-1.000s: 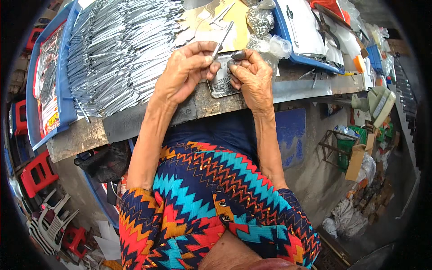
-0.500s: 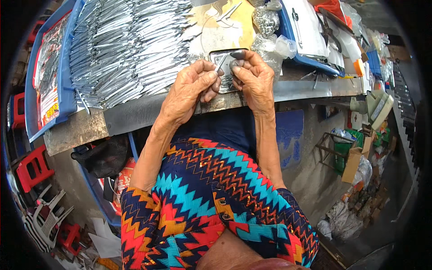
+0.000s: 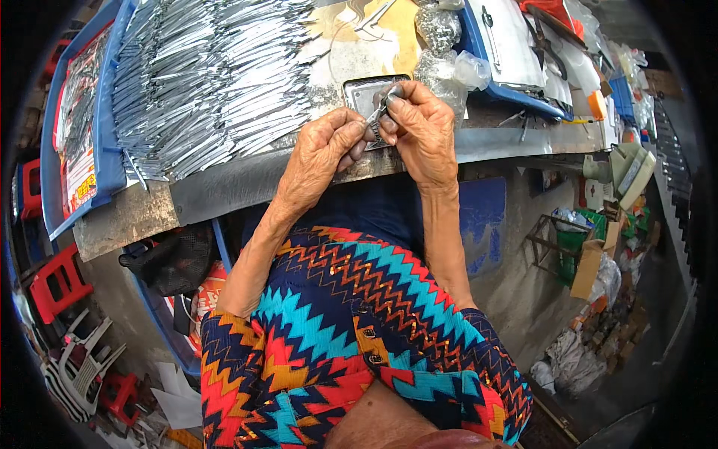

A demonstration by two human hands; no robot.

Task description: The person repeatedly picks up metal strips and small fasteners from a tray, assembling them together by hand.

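Observation:
My left hand (image 3: 320, 156) pinches one end of a slim metal part (image 3: 373, 117) between thumb and fingers. The fingers of my right hand (image 3: 425, 136), their tips darkened, close on the part's other end. The part is small and mostly covered by fingers, so its exact kind does not show. Both hands meet over a small dark-rimmed tray (image 3: 346, 88) at the bench's near edge. Left of them spreads a thick pile of slim silvery metal pieces (image 3: 217, 82). Beyond the hands, a V-shaped metal piece like a drawing compass (image 3: 376, 21) lies on a yellowish board (image 3: 400, 37).
A blue tray (image 3: 112, 150) with packed goods stands at the far left. Clear plastic bags (image 3: 437, 71) and another blue tray (image 3: 523, 107), holding tools and white sheets, lie to the right. The metal-faced bench edge (image 3: 523, 140) runs before me. Red stools (image 3: 61, 283) stand lower left.
My right hand has come down and closer to my left, and its fingers now bunch around the part. More of the small tray shows behind the hands.

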